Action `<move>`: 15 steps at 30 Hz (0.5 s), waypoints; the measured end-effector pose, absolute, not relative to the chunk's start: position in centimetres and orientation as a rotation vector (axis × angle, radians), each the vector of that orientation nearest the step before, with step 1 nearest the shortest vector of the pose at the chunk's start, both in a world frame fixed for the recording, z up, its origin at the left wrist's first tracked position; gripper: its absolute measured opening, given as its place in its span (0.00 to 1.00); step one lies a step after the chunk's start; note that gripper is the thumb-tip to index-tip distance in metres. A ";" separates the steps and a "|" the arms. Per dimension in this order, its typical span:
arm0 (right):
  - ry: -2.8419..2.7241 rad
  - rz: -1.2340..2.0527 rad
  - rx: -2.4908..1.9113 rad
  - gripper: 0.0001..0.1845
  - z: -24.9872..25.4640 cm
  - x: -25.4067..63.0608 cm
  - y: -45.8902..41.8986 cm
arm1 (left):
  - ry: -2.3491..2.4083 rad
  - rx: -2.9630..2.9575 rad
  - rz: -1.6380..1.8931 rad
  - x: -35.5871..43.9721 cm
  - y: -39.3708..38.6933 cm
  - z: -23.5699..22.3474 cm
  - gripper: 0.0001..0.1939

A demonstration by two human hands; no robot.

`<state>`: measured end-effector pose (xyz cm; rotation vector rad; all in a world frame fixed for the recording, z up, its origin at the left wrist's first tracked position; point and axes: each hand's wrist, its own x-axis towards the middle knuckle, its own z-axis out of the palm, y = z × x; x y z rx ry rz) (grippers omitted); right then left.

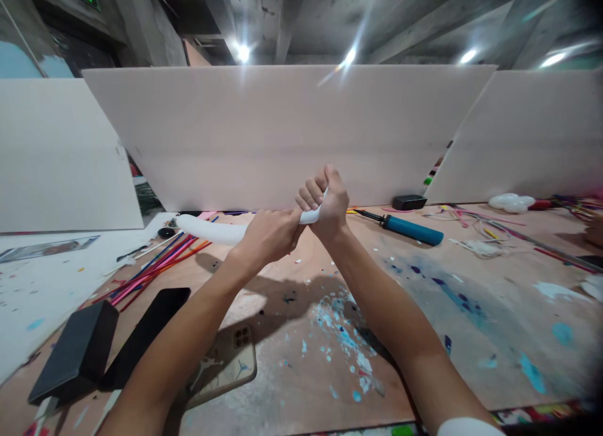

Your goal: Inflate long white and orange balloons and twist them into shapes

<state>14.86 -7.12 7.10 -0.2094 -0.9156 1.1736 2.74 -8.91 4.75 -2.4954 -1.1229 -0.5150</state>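
Note:
A long white modelling balloon (211, 230) stretches between my hands and out to the left above the table. My left hand (272, 235) is closed around its middle. Close beside it, my right hand (330, 200) wraps the balloon's other end, with the thumb pointing up. A short bent stretch of balloon shows between the two fists. To the right of my hands lies a blue hand pump (409, 228) with a black nozzle. The tip inside my right fist is hidden.
Pink, red and blue uninflated balloons (155, 266) lie at left, near a black box (75, 351), a dark phone (146, 335) and a phone in a patterned case (230, 360). White boards (292, 134) stand behind. A white balloon shape (511, 202) sits far right.

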 end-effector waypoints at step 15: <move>-0.970 1.306 -0.230 0.21 6.5 15.1 -6.1 | -1.302 -2.496 -0.487 1.0 -8.3 6.1 0.25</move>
